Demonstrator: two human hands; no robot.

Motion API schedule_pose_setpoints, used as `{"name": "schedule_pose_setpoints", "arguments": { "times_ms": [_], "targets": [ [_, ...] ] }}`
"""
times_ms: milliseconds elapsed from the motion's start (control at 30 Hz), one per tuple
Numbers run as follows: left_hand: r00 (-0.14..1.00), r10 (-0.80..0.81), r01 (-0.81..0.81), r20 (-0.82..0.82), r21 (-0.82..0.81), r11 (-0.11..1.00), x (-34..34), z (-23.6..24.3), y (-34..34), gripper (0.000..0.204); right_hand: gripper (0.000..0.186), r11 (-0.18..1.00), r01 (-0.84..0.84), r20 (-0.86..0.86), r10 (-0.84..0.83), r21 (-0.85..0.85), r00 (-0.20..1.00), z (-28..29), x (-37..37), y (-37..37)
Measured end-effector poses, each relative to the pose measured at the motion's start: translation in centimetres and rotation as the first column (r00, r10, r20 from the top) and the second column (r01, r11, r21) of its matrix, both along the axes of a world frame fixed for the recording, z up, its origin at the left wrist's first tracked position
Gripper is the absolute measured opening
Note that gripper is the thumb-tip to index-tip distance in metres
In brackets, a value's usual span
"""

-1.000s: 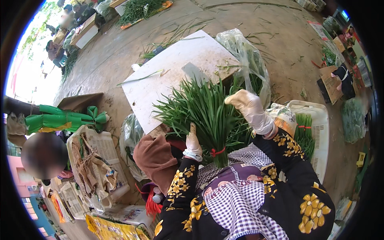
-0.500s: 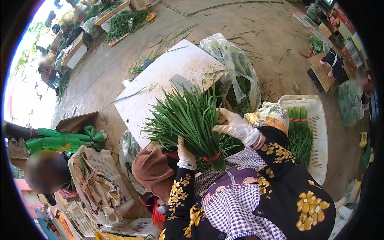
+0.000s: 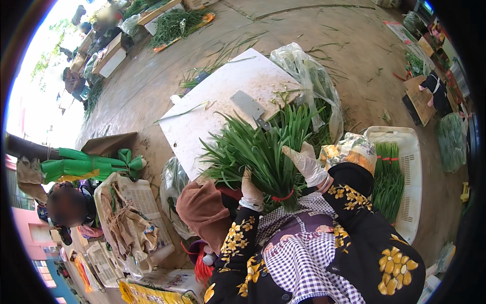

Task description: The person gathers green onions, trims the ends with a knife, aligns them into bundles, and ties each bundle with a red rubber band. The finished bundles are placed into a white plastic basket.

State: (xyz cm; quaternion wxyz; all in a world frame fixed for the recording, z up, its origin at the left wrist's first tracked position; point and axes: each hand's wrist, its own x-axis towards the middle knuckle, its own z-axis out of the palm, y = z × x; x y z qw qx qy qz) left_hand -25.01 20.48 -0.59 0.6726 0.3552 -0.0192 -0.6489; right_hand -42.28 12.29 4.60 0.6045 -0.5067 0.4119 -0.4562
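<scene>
A thick bunch of green chives (image 3: 268, 152) is held upright in front of my apron, its leaf tips fanned toward the board. A red band (image 3: 282, 196) circles it near the cut ends. My gloved left hand (image 3: 251, 191) grips the bunch low on its left side, thumb along the leaves. From the right, my gloved right hand (image 3: 308, 166) presses around the leaves; some of its fingers are hidden behind them. Past the leaf tips, a cleaver (image 3: 247, 104) lies on the white board (image 3: 190, 121), its handle partly covered by leaves.
Right of me, a white crate (image 3: 411, 182) holds banded chive bundles (image 3: 389, 175). A clear plastic bag (image 3: 293, 58) with greens stands beside the board. Brown cloth (image 3: 202, 207) covers something by my left forearm; red strips (image 3: 203, 272) hang below. Another person (image 3: 71, 207) is at the left.
My right hand has closed from spread fingers onto the bunch's right side. The whole view has shifted, so the surroundings appear farther right.
</scene>
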Motion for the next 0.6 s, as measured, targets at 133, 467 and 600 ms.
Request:
{"name": "schedule_pose_setpoints", "arguments": {
  "times_ms": [133, 467, 600],
  "targets": [
    [1.000, 0.017, -0.017, 0.011, -0.001, 1.000, 0.2, -1.0, 0.2, 0.048, 0.030, 0.998, -0.010, -0.007, 0.011, 0.060, 1.000, 0.0, 0.3, -0.1],
    [0.956, 0.014, -0.011, 0.295, -0.013, 1.000, -0.1, -2.3, 0.5, 0.048, 0.045, 0.992, -0.125, 0.353, 0.112, 0.017, 0.929, -3.5, -4.0, -1.9],
    [0.932, 0.033, -0.047, 0.362, 0.030, 0.998, -0.2, -2.2, 0.8, 0.046, 0.033, 0.995, -0.031, -0.173, 0.014, -0.094, 0.985, -0.5, -5.2, -4.1]
  ]
}}
